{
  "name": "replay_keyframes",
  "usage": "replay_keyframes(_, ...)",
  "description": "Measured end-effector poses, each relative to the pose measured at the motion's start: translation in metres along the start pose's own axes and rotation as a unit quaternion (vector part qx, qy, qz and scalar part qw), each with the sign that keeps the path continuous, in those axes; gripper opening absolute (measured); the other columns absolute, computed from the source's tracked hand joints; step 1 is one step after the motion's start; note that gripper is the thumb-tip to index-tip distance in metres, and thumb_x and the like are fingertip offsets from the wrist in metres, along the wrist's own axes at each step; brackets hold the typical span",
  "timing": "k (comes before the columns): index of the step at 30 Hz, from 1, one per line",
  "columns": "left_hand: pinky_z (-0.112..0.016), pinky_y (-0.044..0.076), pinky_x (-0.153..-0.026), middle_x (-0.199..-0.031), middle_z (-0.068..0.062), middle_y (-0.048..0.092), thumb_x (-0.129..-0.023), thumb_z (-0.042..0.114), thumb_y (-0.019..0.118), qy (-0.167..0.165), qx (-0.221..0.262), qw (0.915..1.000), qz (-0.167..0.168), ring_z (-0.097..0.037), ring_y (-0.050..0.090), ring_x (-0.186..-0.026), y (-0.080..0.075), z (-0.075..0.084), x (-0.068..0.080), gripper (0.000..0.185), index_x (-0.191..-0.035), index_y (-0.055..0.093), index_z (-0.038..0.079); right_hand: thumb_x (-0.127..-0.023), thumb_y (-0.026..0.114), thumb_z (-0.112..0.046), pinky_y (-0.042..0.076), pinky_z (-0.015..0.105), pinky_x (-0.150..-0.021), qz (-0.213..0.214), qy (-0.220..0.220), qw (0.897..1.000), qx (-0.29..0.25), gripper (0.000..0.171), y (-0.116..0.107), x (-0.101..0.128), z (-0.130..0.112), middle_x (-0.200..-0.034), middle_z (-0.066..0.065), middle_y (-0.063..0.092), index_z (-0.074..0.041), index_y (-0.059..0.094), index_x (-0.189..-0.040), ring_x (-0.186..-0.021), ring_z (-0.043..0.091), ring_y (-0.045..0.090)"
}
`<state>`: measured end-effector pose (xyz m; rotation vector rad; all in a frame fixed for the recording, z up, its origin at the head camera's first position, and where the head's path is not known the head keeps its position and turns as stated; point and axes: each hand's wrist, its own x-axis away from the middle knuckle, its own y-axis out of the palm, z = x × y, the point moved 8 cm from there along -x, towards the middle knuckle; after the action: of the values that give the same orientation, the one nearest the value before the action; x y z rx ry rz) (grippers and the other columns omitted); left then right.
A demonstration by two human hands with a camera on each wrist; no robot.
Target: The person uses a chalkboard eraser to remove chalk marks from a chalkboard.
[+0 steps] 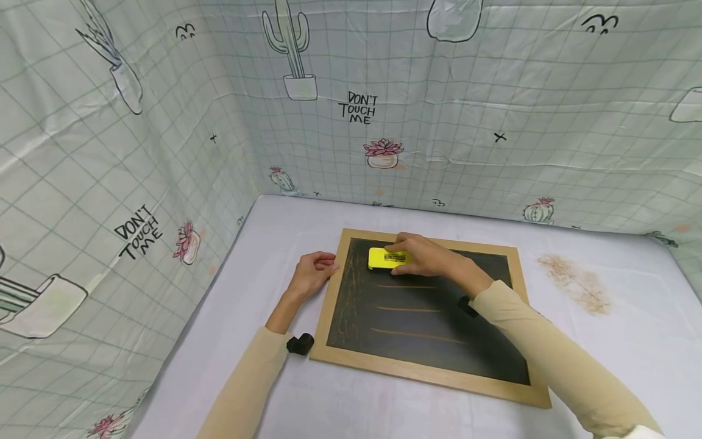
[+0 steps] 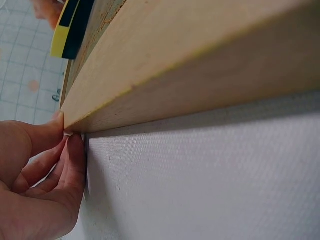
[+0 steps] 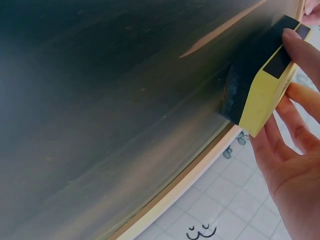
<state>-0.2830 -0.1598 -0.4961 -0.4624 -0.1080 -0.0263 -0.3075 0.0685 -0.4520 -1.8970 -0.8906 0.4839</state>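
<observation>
While fingers (image 3: 295, 50) grip the yellow block eraser (image 1: 387, 258), its felt meets slate.

head: high, looking down | wrists: low, close at chalkboard (image 1: 428, 311) edges | shared: yellow eraser (image 1: 386, 258)

White tablecloth (image 1: 285, 402); orange dust smear (image 1: 576, 281) at right; cactus-print curtain (image 1: 493, 110) behind, "DON'T TOUCH ME" lettering (image 1: 358, 108).
</observation>
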Motion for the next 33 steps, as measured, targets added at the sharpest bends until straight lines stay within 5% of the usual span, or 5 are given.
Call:
replay_keyframes(28, -0.035, 0.056, -0.083, -0.11, -0.022, 0.07, -0.097, 0.005, 0.071, 0.006, -0.014, 0.9999, 0.004, -0.032, 0.069, -0.097, -0.001, 0.003, 0.003, 0.028, -0.121, 0.068, -0.009, -0.09, 0.083, -0.023, 0.048, 0.041, -0.08, 0.019, 0.014, 1.0, -0.002, 0.057, -0.011, 0.047, 0.027, -0.113, 0.012, 0.061, 0.004, 0.063, -0.137, -0.091, 0.021, 0.054)
replay_keyframes(33, -0.033, 0.057, -0.079, -0.103, -0.018, 0.071, -0.096, 0.007, 0.073, 0.034, -0.002, 0.9994, 0.002, -0.026, 0.07, -0.09, -0.002, 0.002, 0.001, 0.027, -0.117, 0.069, -0.009, -0.09, 0.082, -0.024, 0.046, 0.04, -0.078, 0.022, 0.019, 1.0, -0.003, 0.058, -0.013, 0.057, 0.034, -0.111, 0.01, 0.06, 0.005, 0.063, -0.137, -0.088, 0.02, 0.053)
